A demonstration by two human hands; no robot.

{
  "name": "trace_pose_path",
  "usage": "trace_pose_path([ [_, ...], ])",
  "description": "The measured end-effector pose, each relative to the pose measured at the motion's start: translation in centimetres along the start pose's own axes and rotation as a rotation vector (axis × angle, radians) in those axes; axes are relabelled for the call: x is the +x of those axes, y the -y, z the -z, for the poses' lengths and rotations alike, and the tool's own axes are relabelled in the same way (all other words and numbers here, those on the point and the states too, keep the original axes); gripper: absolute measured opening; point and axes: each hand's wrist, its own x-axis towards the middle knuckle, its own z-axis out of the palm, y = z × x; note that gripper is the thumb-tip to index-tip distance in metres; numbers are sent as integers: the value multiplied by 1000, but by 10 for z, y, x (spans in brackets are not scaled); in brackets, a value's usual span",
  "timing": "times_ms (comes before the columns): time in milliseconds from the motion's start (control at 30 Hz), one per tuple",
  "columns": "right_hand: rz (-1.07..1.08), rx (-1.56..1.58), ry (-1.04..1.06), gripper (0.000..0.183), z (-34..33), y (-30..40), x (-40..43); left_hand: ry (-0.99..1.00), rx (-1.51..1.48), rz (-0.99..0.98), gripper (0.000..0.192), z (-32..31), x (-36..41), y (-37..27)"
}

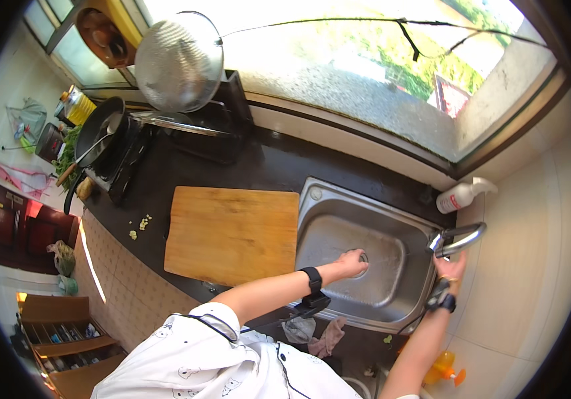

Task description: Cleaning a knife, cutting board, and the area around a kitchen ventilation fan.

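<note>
My left hand (353, 263) reaches down into the stainless steel sink (377, 197), its fingers over the drain in the basin floor. What the fingers hold there, if anything, is hidden. At the sink's right end, my right hand (451, 267) is raised against the chrome faucet (465, 241), just below its curved spout. Whether its fingers grip the faucet cannot be made out. A wooden cutting board (233, 232) lies flat on the dark countertop, left of the sink and touching its edge. Black straps with small devices circle both wrists.
A white pump bottle (455, 198) stands behind the faucet. Far left, a wok (97, 130) holding a ladle sits by the stove. Chopped pale pieces (144, 222) lie left of the board. Two cloths (327, 337) hang at the sink's front edge. A round mesh strainer (179, 65) hangs by the window.
</note>
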Motion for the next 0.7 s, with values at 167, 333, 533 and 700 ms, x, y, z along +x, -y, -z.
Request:
trace_pose_path([
  [167,141,-551,-371,53,44,-129,-20,-282,546,-5,50,76,-48,29],
  [333,422,-1306,156,25,-16,-254,-82,-467,285,-108,42,159,-81,75],
  [533,837,-1821,389,39,-73,-354,-103,-622,255,-86,39,235,-132,134],
  [700,535,-1787,-20,61,-65,-393,-70,-970,499,-30,52,278,-172,219],
])
